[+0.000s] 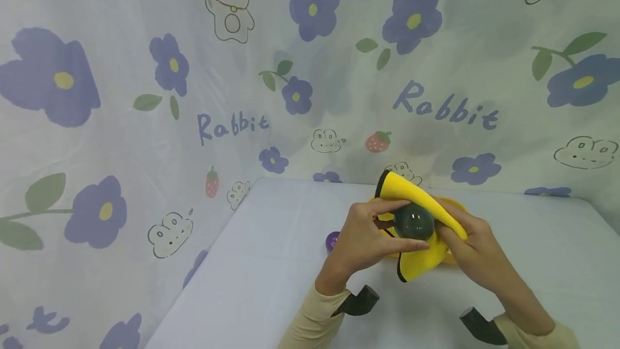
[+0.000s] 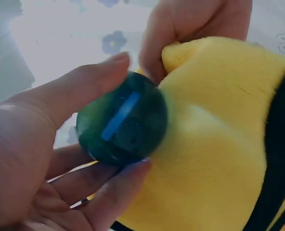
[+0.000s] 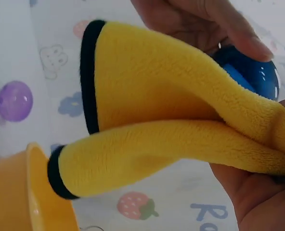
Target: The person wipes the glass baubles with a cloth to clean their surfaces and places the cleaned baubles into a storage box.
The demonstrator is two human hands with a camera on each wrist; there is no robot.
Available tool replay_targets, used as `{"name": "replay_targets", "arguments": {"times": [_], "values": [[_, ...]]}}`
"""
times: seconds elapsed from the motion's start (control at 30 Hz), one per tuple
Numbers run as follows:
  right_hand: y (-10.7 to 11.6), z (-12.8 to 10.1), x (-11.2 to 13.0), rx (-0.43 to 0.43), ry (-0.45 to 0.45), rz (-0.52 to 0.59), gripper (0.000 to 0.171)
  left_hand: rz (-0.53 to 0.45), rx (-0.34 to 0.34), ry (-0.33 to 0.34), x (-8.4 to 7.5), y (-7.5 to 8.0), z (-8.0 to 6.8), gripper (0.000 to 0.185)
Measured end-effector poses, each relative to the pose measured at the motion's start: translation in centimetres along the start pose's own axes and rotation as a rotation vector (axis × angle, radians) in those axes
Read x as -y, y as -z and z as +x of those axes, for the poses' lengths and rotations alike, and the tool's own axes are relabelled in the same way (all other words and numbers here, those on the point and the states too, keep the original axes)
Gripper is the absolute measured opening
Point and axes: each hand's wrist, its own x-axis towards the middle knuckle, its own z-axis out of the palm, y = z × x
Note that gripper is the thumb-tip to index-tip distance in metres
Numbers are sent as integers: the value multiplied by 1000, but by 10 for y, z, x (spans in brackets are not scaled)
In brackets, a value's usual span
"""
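Two bare hands meet above a pale table (image 1: 271, 263), working a dark glassy ball (image 1: 413, 222) against a yellow cloth (image 1: 426, 203). An orange-yellow bowl (image 3: 12, 192) sits on the table beneath them, its rim glossy and smooth like plastic; what it holds cannot be told, since hands and cloth cover it in the head view and only its edge shows in the right wrist view.

Held in the left hand (image 1: 360, 241), the ball is pinched between thumb above and curled fingers below, raised over the table just in front of the bowl. It is round, smooth and translucent, deep green-blue, with a bright streak of reflection across its face. Pressed to its right side is the cloth, soft and fleecy with a black-bound edge, folded into a thick roll. The right hand (image 1: 477, 252) grips that fold, fingers curled round it, holding it against the ball.

Left of the hands, a small purple ball (image 1: 332, 241), clear and shiny, rests alone on the table. Behind hangs a flower-and-rabbit printed sheet (image 1: 145, 96).
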Motion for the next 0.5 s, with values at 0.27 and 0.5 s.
{"name": "replay_targets", "arguments": {"times": [0.27, 0.5], "values": [[-6, -3, 4, 51, -128, 106, 36, -106, -102, 17, 2, -4, 0, 60], [-6, 1, 7, 27, -157, 51, 34, -128, -136, 19, 7, -5, 5, 61]]}}
